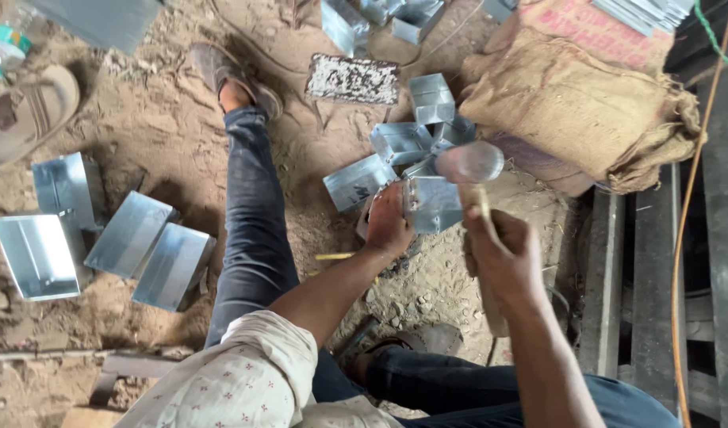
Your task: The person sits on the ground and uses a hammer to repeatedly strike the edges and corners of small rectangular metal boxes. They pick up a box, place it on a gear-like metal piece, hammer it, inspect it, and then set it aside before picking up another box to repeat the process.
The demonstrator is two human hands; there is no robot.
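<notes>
My left hand grips the side of a small folded sheet-metal box that rests on the sandy ground in front of me. My right hand is closed around a wooden handle, and the hammer it carries is raised, its round metal head blurred just above the box. Several more small metal boxes lie in a heap just beyond the one I hold. My left leg in dark jeans stretches out to the left of them.
Larger metal trays lie on the sand at the left. A stuffed burlap sack sits at the upper right beside wooden planks. A speckled flat block, a sandal and a plastic bottle lie farther off.
</notes>
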